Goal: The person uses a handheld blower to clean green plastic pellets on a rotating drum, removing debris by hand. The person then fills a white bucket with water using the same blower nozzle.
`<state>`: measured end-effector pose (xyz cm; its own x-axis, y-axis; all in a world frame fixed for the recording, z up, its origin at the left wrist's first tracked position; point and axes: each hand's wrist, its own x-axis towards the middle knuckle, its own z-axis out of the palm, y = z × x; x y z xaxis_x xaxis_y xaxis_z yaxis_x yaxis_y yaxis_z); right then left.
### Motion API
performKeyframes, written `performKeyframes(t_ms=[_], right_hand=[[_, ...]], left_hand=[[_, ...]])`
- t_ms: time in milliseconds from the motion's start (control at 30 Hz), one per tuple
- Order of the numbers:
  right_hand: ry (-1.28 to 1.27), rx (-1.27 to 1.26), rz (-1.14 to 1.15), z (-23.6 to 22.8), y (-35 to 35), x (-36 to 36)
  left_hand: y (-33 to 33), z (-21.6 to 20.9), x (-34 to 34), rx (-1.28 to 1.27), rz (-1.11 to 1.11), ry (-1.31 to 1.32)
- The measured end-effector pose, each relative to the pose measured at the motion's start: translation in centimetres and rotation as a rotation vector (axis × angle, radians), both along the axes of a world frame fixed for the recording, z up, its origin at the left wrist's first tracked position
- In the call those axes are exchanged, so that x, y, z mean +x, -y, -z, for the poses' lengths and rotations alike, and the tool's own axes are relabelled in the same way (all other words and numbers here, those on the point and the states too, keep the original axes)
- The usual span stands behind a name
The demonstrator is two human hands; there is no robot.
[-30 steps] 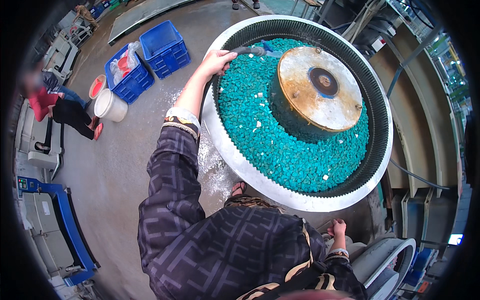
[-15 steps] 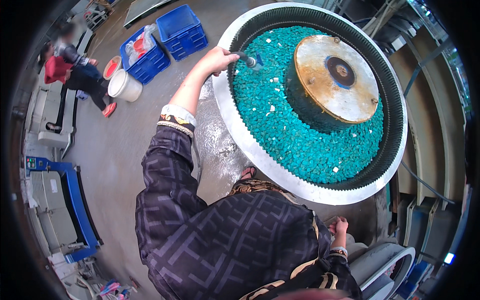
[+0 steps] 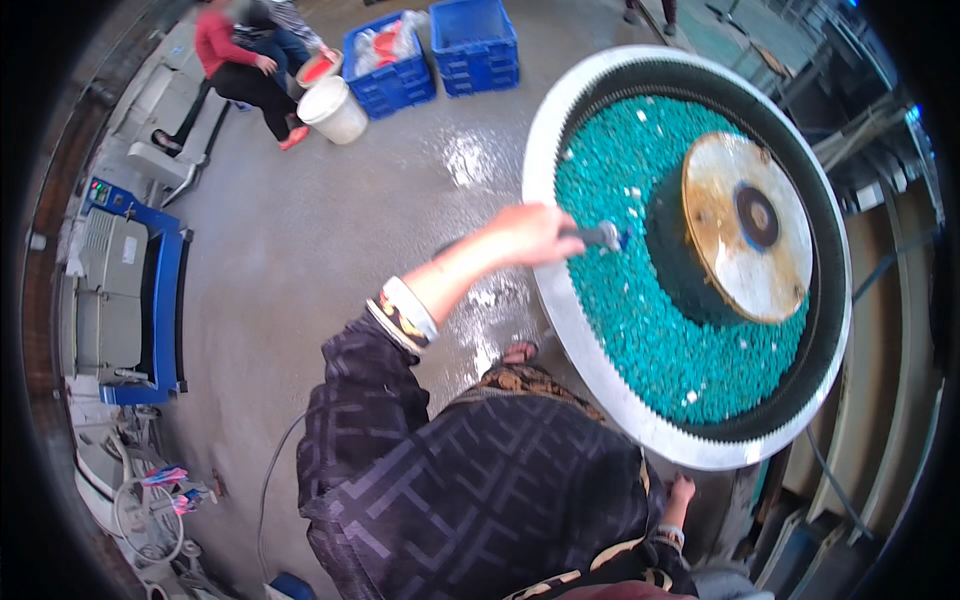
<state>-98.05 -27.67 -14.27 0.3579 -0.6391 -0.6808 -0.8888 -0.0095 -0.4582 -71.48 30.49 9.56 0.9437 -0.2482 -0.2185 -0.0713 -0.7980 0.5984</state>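
Observation:
My left hand (image 3: 532, 236) is closed around a dark hose (image 3: 590, 238), held over the left rim of a large round tub (image 3: 548, 170). The hose's metal and blue end points in over the tub. Inside lies a thick ring of small turquoise pieces (image 3: 610, 330) with a few white ones among them. A round drum with a rusty white lid (image 3: 728, 235) rises from the tub's middle. My right hand (image 3: 682, 489) hangs low beside my body, below the tub's near rim; its fingers look curled, and nothing shows in them.
Wet floor (image 3: 300, 230) stretches to my left. Farther off are a white bucket (image 3: 335, 112), blue crates (image 3: 475, 50) and a person in red (image 3: 225, 45) beside another person. A blue-framed machine (image 3: 165, 310) lines the left side. A thin hose (image 3: 268, 490) lies behind me.
My view has shifted, so the tub and crates sit lower and farther right. My left hand has moved a little nearer to me along the rim, still holding the hose.

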Motion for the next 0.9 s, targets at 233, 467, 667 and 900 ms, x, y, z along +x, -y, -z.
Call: performKeyframes(t_ms=[233,467,667,900], right_hand=[[-0.062,-0.839,0.344,-3.8,-0.7,1.7],[0.678,-0.938,-0.002,-9.3,-2.0,12.8],[0.552,0.289,0.064,-6.4,-7.9,21.9],[0.362,0.425,-0.048,-2.7,-10.8,24.0]], left_hand=[[2.0,-1.2,-4.0,-0.017,0.201,-0.063],[6.9,-2.1,-7.6,-0.11,0.275,-0.082],[11.1,-0.4,-8.9,-0.237,0.381,0.046],[11.9,0.8,-9.4,-0.252,0.407,0.043]])
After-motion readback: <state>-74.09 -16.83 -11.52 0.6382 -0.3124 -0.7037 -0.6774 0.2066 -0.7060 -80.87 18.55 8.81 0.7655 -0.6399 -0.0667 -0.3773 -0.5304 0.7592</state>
